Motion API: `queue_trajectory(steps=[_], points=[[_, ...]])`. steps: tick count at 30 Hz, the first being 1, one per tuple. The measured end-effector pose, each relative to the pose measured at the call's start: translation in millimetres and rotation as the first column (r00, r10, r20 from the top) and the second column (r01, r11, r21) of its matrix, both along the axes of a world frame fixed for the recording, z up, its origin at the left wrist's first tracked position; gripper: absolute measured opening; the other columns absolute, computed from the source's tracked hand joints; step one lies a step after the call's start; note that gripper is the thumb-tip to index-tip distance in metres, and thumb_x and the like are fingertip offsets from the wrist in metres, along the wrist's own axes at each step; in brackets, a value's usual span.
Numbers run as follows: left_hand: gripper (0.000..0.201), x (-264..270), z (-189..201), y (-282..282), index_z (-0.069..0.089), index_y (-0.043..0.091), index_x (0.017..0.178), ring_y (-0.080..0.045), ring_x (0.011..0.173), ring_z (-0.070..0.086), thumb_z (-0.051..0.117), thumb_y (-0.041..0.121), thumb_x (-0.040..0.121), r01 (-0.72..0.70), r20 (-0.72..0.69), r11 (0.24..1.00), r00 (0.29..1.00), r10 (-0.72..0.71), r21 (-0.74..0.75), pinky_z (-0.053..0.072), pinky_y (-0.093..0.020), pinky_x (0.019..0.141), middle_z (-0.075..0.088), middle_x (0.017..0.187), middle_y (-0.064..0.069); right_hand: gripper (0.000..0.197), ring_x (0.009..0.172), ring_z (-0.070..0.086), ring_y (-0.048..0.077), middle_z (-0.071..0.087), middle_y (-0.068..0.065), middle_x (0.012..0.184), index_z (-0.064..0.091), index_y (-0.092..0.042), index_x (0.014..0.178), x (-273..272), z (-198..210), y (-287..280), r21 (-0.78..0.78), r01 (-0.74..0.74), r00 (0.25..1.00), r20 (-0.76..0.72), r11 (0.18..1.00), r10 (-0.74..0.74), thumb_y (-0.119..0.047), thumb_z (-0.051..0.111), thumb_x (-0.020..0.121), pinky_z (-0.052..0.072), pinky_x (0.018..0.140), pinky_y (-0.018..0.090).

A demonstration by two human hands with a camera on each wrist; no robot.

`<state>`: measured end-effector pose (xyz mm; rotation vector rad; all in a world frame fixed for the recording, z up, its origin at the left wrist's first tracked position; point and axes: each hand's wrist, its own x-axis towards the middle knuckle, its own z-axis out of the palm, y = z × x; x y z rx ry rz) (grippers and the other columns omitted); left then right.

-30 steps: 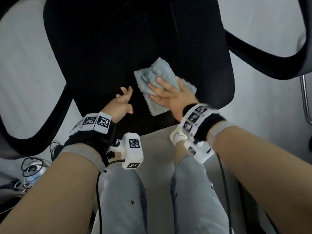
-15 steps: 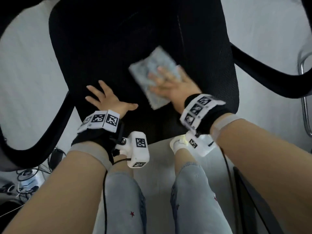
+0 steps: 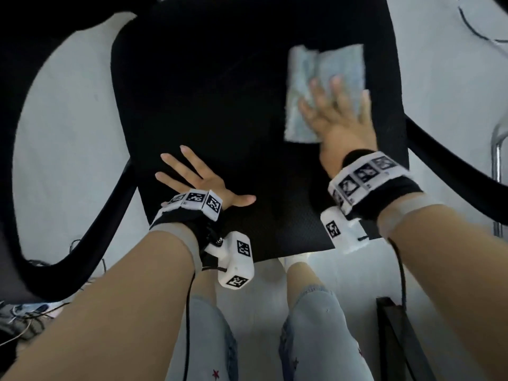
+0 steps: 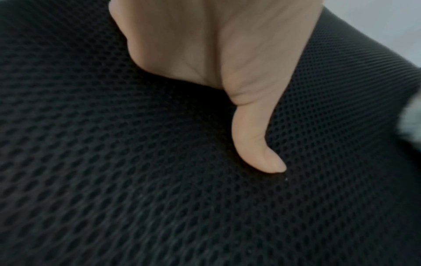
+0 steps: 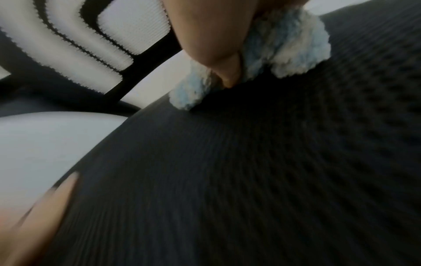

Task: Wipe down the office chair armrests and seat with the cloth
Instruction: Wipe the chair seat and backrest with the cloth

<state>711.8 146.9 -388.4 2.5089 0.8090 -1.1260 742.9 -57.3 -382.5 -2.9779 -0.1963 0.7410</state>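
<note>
The black mesh seat (image 3: 220, 92) of the office chair fills the middle of the head view. A pale blue cloth (image 3: 324, 70) lies flat on its far right part. My right hand (image 3: 338, 114) presses on the cloth with straight, spread fingers; the picture is blurred there. The right wrist view shows the cloth (image 5: 284, 45) bunched under the palm on the seat (image 5: 250, 171). My left hand (image 3: 198, 180) lies flat on the seat's near left part, fingers spread. The left wrist view shows its thumb (image 4: 257, 140) on the mesh (image 4: 136, 180). Black armrests curve at the left (image 3: 16, 133) and right (image 3: 450, 174).
Pale floor (image 3: 68, 133) surrounds the chair. Cables and small items (image 3: 24, 317) lie on the floor at the lower left. A chrome tube (image 3: 497, 160) stands at the right edge, and a dark frame (image 3: 398, 339) is at the lower right. My legs (image 3: 316, 325) stand at the seat's front edge.
My right hand has slid the cloth from the seat's middle toward its far right side. My left hand went from loosely curled to flat and spread on the seat.
</note>
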Motion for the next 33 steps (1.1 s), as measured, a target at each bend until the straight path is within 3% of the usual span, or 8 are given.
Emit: queue_trajectory(steps=[3, 7, 11, 17, 24, 27, 30, 33], points=[[0.151, 0.0, -3.7, -0.3, -0.026, 0.016, 0.141, -0.044, 0.136, -0.026, 0.074, 0.066, 0.039, 0.002, 0.046, 1.0, 0.999, -0.002, -0.012, -0.006, -0.071, 0.101, -0.029, 0.15, -0.017, 0.071, 0.143, -0.013, 0.026, -0.004, -0.004, 0.157, 0.011, -0.029, 0.146, 12.4, 3.3, 1.0, -0.007, 0.378, 0.923, 0.084, 0.926, -0.376, -0.001, 0.039, 0.087, -0.011, 0.109, 0.059], [0.15, -3.2, -16.3, 2.7, -0.051, 0.031, 0.121, -0.03, 0.126, -0.048, 0.034, 0.097, 0.017, 0.006, 0.202, 1.0, 0.979, -0.008, 0.01, -0.027, -0.062, 0.097, -0.051, 0.138, -0.008, 0.079, 0.142, -0.019, 0.023, -0.015, -0.009, 0.155, -0.004, -0.032, 0.145, -2.2, -5.2, 65.0, 0.044, 0.04, 0.998, -0.059, 0.998, -0.038, -0.006, 0.04, 0.085, -0.018, 0.106, 0.058], [0.157, -0.3, -8.8, -0.3, -0.038, 0.017, 0.133, -0.044, 0.136, -0.024, 0.07, 0.072, 0.034, 0.044, 0.055, 0.999, 0.997, -0.046, 0.029, -0.013, -0.066, 0.101, -0.035, 0.146, -0.02, 0.072, 0.144, 0.002, 0.021, 0.008, -0.008, 0.156, 0.012, -0.033, 0.144, -1.7, -12.8, 49.9, 0.059, -0.299, 0.953, 0.061, 0.952, 0.295, -0.008, 0.04, 0.083, -0.008, 0.111, 0.055], [0.15, 5.9, -6.0, -0.7, -0.027, 0.015, 0.14, -0.041, 0.136, -0.028, 0.075, 0.062, 0.041, 0.012, -0.016, 1.0, 1.0, -0.012, -0.009, -0.006, -0.072, 0.101, -0.031, 0.149, -0.017, 0.062, 0.143, -0.011, 0.027, -0.004, 0.001, 0.157, 0.01, -0.026, 0.146, 44.1, -3.7, 5.1, 0.04, 0.532, 0.845, 0.041, 0.846, -0.534, -0.01, 0.034, 0.091, -0.005, 0.112, 0.058], [0.148, 4.6, -3.6, -3.0, -0.027, 0.014, 0.14, -0.041, 0.136, -0.028, 0.078, 0.058, 0.046, 0.024, -0.029, 1.0, 0.999, -0.023, 0.015, -0.004, -0.072, 0.101, -0.031, 0.149, -0.018, 0.076, 0.143, -0.012, 0.017, -0.007, -0.009, 0.156, 0.0, -0.032, 0.145, 16.6, -7.3, 53.1, 0.1, -0.291, 0.956, -0.013, 0.951, 0.294, -0.009, 0.042, 0.086, -0.017, 0.109, 0.05], [0.152, 6.6, -7.1, -1.9, -0.039, 0.017, 0.133, -0.04, 0.133, -0.034, 0.078, 0.058, 0.046, 0.037, -0.122, 0.999, 0.992, -0.035, 0.014, -0.003, -0.071, 0.102, -0.041, 0.144, -0.016, 0.077, 0.144, -0.003, 0.023, 0.002, 0.0, 0.157, -0.001, -0.03, 0.144, 35.2, -10.8, 6.1, 0.001, 0.068, 0.995, 0.076, 0.998, -0.067, -0.004, 0.041, 0.086, -0.005, 0.112, 0.061], [0.151, 7.4, -5.4, -3.0, -0.037, 0.017, 0.135, -0.04, 0.134, -0.034, 0.078, 0.059, 0.046, 0.042, -0.116, 0.999, 0.992, -0.039, 0.02, -0.004, -0.071, 0.102, -0.04, 0.145, -0.016, 0.07, 0.144, -0.008, 0.026, -0.003, -0.001, 0.157, 0.003, -0.028, 0.146, 59.6, -5.1, 3.4, -0.065, 0.569, 0.823, 0.061, 0.82, -0.565, -0.01, 0.042, 0.09, 0.002, 0.11, 0.063], [0.151, 6.4, -6.5, -3.3, -0.033, 0.016, 0.137, -0.04, 0.135, -0.031, 0.078, 0.059, 0.044, 0.028, -0.093, 1.0, 0.995, -0.026, 0.012, -0.003, -0.072, 0.101, -0.036, 0.147, -0.016, 0.077, 0.142, -0.013, 0.029, -0.009, -0.001, 0.157, -0.001, -0.026, 0.146, 56.4, -2.3, 53.0, 0.019, 0.246, 0.968, -0.058, 0.969, -0.245, -0.014, 0.046, 0.087, -0.005, 0.108, 0.065]])
